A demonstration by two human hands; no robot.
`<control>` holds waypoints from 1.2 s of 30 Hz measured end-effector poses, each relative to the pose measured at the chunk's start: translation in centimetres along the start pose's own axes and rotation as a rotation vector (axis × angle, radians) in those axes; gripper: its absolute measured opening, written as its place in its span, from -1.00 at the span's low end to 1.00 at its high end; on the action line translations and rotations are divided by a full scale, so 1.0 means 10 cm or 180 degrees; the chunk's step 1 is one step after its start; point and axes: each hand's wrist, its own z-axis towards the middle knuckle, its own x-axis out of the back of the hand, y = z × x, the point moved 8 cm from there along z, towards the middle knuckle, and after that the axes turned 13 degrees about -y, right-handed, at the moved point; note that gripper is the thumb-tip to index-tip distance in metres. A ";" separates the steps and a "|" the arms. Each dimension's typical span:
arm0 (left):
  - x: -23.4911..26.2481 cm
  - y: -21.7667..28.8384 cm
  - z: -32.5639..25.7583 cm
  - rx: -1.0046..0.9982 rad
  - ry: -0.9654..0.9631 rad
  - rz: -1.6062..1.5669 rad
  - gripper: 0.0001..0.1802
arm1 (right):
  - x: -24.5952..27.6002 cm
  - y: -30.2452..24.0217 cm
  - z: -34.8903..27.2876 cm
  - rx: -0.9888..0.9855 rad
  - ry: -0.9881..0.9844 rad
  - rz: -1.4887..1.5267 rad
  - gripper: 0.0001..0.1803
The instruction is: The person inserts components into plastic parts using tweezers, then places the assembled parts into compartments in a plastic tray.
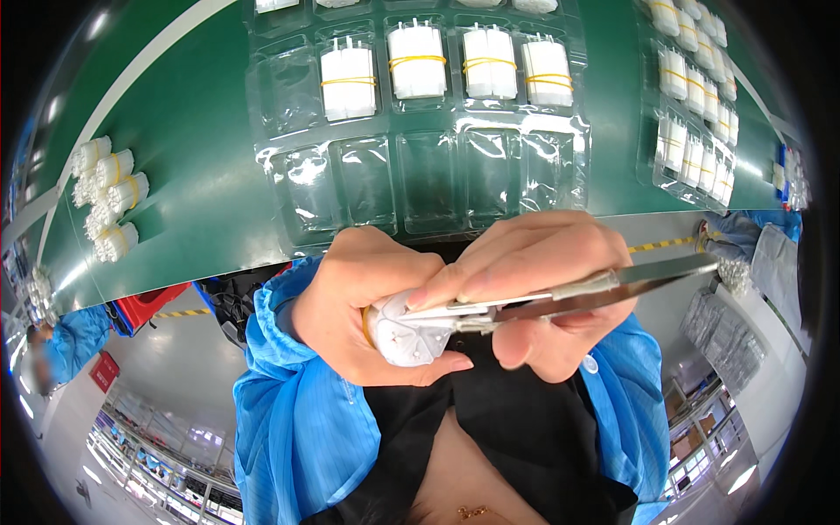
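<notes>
My left hand [346,302] is closed around a bundle of white pieces [409,337], with a yellow rubber band partly showing at its side. The bundle's end faces up, and it looks like several white, thin-walled parts pressed together. In my right hand [551,249] is a slim metal tool [643,278], which looks like tweezers with clear tape wrapped round its middle. Its narrow end reaches the bundle, while the wide end sticks out to the right. Fingers hide part of both the tool and the bundle.
A clear plastic tray [420,131] on the green table [201,188] holds banded white bundles [417,66]; its nearest row of pockets is unfilled. Loose bundles [114,188] lie at left. Another filled tray [691,157] stands at right. A person [74,346] is at far left.
</notes>
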 end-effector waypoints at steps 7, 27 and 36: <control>-0.03 0.02 0.01 0.0152 -0.0167 0.0268 -0.68 | -0.01 -0.03 -0.03 0.0101 0.0096 -0.0190 -0.66; 0.20 0.17 -0.10 0.0406 0.1036 0.1512 -0.50 | 0.02 0.02 -0.06 -0.0386 0.0096 -0.0162 -0.50; 0.17 0.20 -0.04 0.0271 0.0942 0.1767 -0.52 | 0.03 0.08 -0.13 -0.0626 0.0506 0.0017 -0.51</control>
